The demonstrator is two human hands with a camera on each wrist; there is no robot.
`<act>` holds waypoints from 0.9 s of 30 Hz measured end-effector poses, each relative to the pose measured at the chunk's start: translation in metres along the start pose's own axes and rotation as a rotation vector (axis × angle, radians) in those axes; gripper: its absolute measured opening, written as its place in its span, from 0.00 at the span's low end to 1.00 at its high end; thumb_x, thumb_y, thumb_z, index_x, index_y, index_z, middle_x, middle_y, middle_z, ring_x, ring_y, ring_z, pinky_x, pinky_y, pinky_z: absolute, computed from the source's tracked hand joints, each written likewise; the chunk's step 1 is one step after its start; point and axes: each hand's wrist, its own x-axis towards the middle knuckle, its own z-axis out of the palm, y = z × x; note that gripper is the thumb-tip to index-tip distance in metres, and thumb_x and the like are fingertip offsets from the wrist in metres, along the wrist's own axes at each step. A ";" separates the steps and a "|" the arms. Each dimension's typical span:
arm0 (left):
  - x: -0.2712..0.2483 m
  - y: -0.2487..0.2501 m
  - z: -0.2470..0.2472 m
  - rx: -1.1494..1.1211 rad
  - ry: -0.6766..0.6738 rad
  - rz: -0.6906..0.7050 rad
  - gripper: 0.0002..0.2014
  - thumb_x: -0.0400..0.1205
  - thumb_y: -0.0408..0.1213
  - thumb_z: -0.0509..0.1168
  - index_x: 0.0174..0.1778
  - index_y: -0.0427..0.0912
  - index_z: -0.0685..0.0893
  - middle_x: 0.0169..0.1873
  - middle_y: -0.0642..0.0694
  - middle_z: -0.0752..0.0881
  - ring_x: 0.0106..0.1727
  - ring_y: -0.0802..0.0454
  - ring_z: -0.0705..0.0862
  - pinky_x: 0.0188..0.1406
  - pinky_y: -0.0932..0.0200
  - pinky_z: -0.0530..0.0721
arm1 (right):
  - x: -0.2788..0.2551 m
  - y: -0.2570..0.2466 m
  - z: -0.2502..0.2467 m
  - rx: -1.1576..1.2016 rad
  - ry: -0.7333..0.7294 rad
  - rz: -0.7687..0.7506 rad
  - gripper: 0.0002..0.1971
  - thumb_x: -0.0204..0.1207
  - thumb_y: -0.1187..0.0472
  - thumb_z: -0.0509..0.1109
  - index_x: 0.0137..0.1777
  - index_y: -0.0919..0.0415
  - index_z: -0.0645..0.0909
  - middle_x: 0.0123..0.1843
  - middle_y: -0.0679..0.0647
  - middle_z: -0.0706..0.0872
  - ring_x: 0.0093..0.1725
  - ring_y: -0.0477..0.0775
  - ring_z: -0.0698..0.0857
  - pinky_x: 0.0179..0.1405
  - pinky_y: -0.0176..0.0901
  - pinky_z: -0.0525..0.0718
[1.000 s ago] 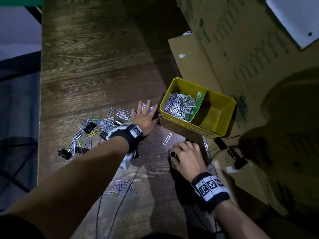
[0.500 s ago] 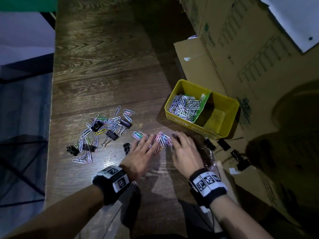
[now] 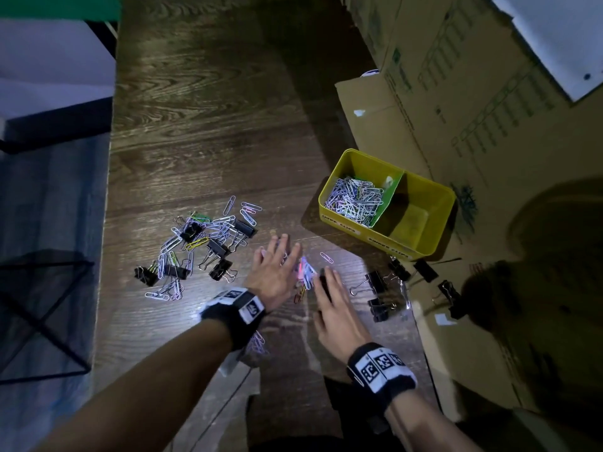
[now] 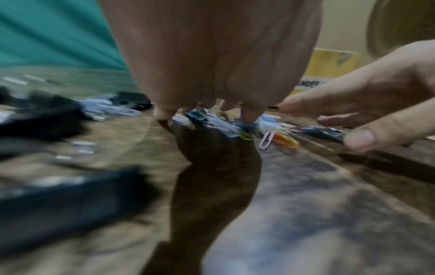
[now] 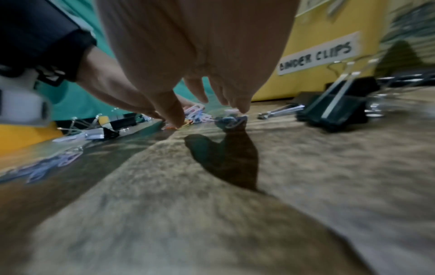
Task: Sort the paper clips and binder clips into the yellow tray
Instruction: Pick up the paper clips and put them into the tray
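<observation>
Dark wood grain covers the table (image 3: 202,132) in the head view, where the yellow tray (image 3: 434,223) sits at the right against a cardboard box (image 3: 456,109). Its left compartment holds a heap of paper clips (image 3: 354,200); the right compartment shows only its bare yellow floor. The left hand (image 3: 272,275) and the right hand (image 3: 337,308) lie palm-down with fingers straight and spread, flanking a small bunch of coloured clips (image 3: 305,272) between them. Neither hand grips anything. A mixed pile of paper clips and black binder clips (image 3: 202,246) lies to the left of the hands, near them. More black binder clips (image 3: 378,288) lie scattered to the right, between the right hand and the tray's near wall. One loose paper clip (image 3: 326,257) rests just beyond the bunch.

The left wrist view is blurred. The left hand's fingertips (image 4: 249,115) press down onto the coloured clips, and the right hand (image 4: 367,100) reaches in from the right with straight fingers, close beside the same bunch.

In the right wrist view, the right hand's fingertips (image 5: 174,117) touch the table at the edge of the coloured clips. A black binder clip (image 5: 336,108) stands just in front of the tray wall, under a label reading "BINDER CLIPS" (image 5: 317,55).
</observation>
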 end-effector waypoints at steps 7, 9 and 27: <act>-0.027 0.025 0.013 -0.007 -0.043 0.198 0.32 0.84 0.36 0.49 0.81 0.42 0.41 0.82 0.43 0.40 0.82 0.47 0.38 0.81 0.42 0.44 | -0.014 0.005 -0.001 0.082 0.044 -0.027 0.31 0.80 0.66 0.57 0.82 0.62 0.54 0.85 0.56 0.45 0.84 0.51 0.40 0.80 0.39 0.43; -0.018 0.028 0.003 -0.027 0.009 0.222 0.32 0.84 0.37 0.51 0.82 0.45 0.43 0.82 0.46 0.40 0.82 0.49 0.40 0.81 0.44 0.44 | -0.013 0.009 -0.006 0.110 0.137 0.027 0.29 0.79 0.66 0.59 0.81 0.61 0.59 0.85 0.55 0.50 0.84 0.54 0.50 0.79 0.38 0.48; -0.082 -0.029 0.053 0.076 -0.018 0.446 0.36 0.81 0.57 0.24 0.81 0.45 0.53 0.82 0.50 0.51 0.81 0.50 0.43 0.80 0.42 0.43 | -0.018 -0.001 0.018 -0.113 -0.093 0.051 0.43 0.78 0.34 0.47 0.82 0.58 0.35 0.81 0.55 0.28 0.80 0.56 0.28 0.80 0.52 0.32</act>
